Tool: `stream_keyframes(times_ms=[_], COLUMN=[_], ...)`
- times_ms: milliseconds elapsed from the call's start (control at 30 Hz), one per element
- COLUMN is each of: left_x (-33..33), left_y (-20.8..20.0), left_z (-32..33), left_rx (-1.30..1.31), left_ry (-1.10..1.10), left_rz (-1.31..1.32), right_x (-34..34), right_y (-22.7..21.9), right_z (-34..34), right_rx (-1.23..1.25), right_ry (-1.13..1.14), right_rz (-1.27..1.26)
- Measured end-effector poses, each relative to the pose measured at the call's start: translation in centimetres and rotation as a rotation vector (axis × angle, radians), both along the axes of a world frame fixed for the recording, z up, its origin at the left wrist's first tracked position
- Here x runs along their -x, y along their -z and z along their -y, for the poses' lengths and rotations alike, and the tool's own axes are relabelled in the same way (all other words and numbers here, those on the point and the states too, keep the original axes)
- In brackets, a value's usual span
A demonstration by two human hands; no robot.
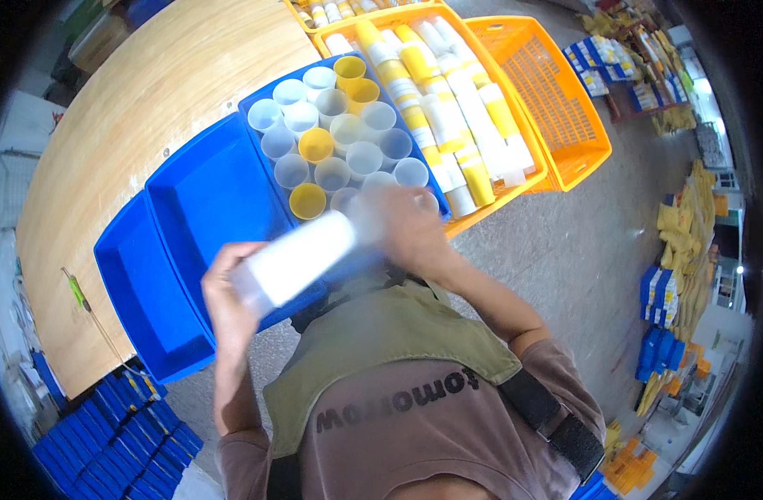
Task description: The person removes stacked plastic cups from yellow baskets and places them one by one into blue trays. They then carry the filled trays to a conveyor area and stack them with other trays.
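My left hand (231, 292) is closed around one end of a stack of white and translucent plastic cups (306, 257), held at a slant in front of my apron. At the stack's other end is my right hand (411, 233), smeared by motion. A see-through blur beside its fingers may be a cup; I cannot make out its grip. Just beyond, a blue tray holds rows of upright cups, mostly translucent, such as this one (364, 158), and several yellow, including this yellow cup (316, 145). My right hand hides the tray's near right corner.
Two empty blue trays (219, 192) (152, 283) overlap on the wooden table (107, 142). Right of the cups, an orange crate (515, 196) holds stacked white and yellow cups; another orange crate (556, 108) is beside it. A green-handled tool (76, 289) lies at the table's left.
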State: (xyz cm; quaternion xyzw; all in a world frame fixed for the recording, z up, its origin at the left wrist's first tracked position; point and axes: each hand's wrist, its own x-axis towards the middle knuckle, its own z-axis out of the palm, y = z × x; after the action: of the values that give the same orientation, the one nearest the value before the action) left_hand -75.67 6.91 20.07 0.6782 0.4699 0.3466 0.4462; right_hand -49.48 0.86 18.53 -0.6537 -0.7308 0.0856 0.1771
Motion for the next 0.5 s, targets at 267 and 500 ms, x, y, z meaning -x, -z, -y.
stream_keyframes(times_ms=[267, 500], left_x=[5.0, 2.5], left_y=[0.6, -0.4], left_z=[-0.5, 0.6], left_rx=[-0.008, 0.083], left_ry=[-0.157, 0.098], left_rz=[-0.224, -0.143], right_x=[-1.0, 3.9], right_y=[6.1, -0.2], right_z=[1.0, -1.3], right_rx=[-0.06, -0.12], right_ry=[-0.138, -0.554], right_rz=[-0.179, -0.034])
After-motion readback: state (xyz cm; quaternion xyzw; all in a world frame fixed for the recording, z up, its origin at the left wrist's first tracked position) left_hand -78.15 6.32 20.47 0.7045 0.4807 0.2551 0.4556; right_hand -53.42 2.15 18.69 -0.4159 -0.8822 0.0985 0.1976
